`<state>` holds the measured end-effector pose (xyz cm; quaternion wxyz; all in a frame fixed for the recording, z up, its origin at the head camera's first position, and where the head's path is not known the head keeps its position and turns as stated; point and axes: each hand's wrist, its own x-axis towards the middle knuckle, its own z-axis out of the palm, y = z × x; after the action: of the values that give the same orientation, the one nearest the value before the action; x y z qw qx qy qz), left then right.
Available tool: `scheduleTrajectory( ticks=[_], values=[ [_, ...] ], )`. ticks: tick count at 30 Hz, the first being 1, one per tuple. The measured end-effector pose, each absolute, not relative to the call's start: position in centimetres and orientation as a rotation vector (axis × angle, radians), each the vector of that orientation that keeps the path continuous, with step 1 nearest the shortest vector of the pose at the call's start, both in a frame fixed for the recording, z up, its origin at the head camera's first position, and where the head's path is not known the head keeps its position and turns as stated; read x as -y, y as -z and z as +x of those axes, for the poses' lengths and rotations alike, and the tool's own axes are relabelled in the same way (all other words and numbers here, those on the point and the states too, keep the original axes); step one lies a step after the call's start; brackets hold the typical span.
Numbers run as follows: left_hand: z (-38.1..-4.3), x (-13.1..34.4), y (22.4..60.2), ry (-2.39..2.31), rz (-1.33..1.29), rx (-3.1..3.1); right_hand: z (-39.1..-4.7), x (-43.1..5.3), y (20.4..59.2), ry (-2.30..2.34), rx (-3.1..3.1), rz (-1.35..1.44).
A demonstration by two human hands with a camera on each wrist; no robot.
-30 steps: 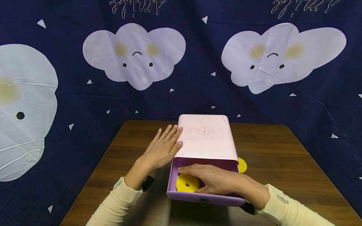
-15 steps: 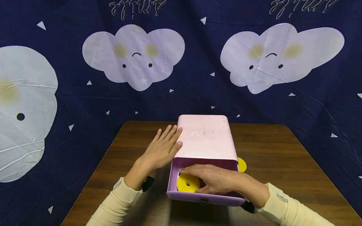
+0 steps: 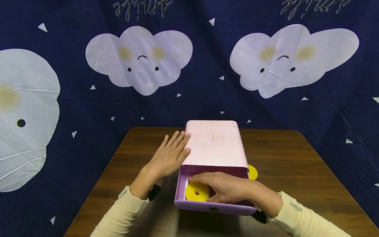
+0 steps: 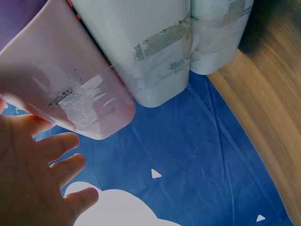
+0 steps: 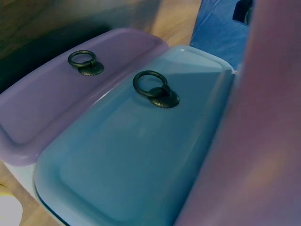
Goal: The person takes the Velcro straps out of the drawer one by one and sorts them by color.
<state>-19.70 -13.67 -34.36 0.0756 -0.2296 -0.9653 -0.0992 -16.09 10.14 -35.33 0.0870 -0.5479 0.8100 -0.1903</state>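
Tabletop (image 3: 284,158): drawer disc (image 3: 196,192) slightly rightward

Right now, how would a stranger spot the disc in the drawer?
Find the pink-topped box on the wooden table, then its open purple drawer. Inside is a yellow disc with a central hole; the other yellow piece sits outside, partly hidden.

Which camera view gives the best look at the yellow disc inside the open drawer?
The head view: it looks down on the yellow disc, showing its face and central hole, in the purple drawer beside the right hand. Neither wrist view shows any of that disc.
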Motion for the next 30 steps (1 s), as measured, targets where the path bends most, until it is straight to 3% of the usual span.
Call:
scheduleTrajectory(
  ticks=[11,30],
  values=[
    [-19.6,13.6,34.3,0.3,-0.69,2.897,-15.2,-10.9,33.4,0.682,-2.466,-1.597],
    [-19.6,13.7,34.4,0.302,-0.697,2.867,-14.1,-14.1,28.9,0.903,-2.586,-1.857]
  ],
)
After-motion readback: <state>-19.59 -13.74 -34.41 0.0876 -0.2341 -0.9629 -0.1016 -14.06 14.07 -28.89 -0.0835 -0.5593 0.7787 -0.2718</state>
